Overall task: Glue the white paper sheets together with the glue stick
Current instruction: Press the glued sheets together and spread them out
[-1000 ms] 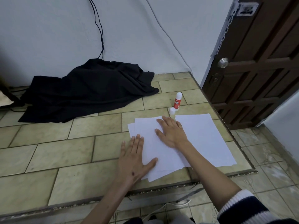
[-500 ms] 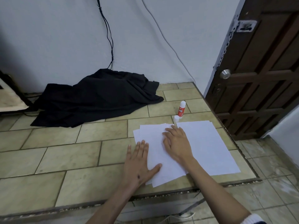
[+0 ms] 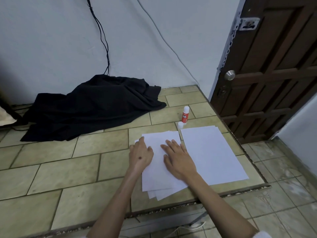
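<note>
Domestic interior, likely a home; tiled platform (image 3: pixel 68 172) against a painted wall (image 3: pixel 51 40); panelled wooden door (image 3: pixel 274 74) with knob (image 3: pixel 229 75) far right; black cloth (image 3: pixel 89 107) heaped far left.

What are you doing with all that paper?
A person is gluing white paper sheets together on a tiled counter. Both hands are on a loose pile of sheets: the left hand on its left edge, the right hand flat on top. Another stack of paper lies apart to the right. The glue stick stands uncapped behind, its cap beside it.
</note>
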